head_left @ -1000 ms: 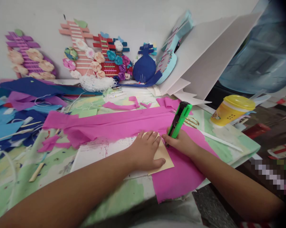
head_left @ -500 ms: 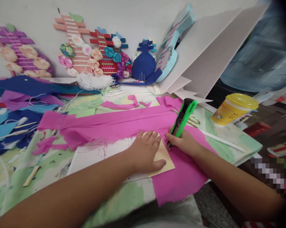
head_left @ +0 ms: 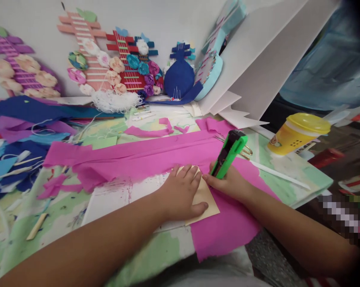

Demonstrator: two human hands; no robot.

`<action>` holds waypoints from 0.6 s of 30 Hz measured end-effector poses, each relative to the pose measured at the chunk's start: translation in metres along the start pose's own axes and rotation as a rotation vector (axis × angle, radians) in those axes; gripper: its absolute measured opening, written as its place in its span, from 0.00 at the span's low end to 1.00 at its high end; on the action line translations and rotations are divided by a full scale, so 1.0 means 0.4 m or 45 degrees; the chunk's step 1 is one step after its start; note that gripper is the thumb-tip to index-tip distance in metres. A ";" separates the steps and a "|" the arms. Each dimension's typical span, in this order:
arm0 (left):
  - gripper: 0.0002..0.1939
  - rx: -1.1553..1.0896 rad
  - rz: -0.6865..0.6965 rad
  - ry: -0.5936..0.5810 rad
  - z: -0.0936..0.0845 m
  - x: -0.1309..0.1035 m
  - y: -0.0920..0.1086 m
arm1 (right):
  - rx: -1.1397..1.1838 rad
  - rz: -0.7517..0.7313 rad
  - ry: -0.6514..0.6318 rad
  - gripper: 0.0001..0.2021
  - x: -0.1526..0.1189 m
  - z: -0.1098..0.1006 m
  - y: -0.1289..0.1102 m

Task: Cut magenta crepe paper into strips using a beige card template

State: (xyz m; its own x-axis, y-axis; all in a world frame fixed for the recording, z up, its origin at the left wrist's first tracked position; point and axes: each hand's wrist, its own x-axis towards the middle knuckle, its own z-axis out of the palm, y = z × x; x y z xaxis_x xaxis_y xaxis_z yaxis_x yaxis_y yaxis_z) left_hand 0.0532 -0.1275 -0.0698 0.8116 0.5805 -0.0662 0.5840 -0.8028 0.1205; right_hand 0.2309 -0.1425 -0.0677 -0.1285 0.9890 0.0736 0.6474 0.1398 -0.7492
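Note:
My left hand [head_left: 184,195] lies flat with fingers spread, pressing on a cream piece of card [head_left: 209,207]. Under the card are pink crepe paper [head_left: 218,231] and a white board [head_left: 108,201] with dark streaks. My right hand [head_left: 230,181] is wrapped round a green and black utility knife [head_left: 230,153], held upright and tilted at the card's right edge. The knife's tip is hidden behind my right hand's fingers. Gold-handled scissors [head_left: 247,151] lie partly on the pink paper, just beyond the knife.
A yellow lidded cup [head_left: 298,133] stands at the table's right edge. Blue and purple scraps [head_left: 24,147] crowd the left. Several paper instruments decorated with flowers [head_left: 127,67] lean on the wall, beside folded white boards [head_left: 254,52]. A white strip [head_left: 281,175] lies at right.
My right hand has shifted slightly left with the utility knife, closer to my left hand's fingertips, and the knife sits a little lower. My left hand stays on the card. The view has turned slightly.

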 end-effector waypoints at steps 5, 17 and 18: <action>0.39 0.012 0.007 -0.012 0.000 0.002 -0.001 | 0.276 0.118 0.051 0.15 0.012 -0.016 0.012; 0.39 0.002 0.005 0.006 -0.004 -0.001 0.002 | -0.071 -0.091 -0.006 0.15 -0.008 0.001 -0.008; 0.39 0.002 0.005 0.010 -0.004 -0.001 0.002 | -0.052 -0.088 -0.024 0.15 -0.007 0.001 -0.007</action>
State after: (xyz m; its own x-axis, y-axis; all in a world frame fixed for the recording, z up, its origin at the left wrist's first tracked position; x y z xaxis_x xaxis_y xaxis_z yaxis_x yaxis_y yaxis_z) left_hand 0.0533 -0.1281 -0.0683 0.8136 0.5785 -0.0577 0.5809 -0.8052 0.1191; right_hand 0.2292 -0.1456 -0.0661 -0.1881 0.9758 0.1116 0.6663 0.2103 -0.7154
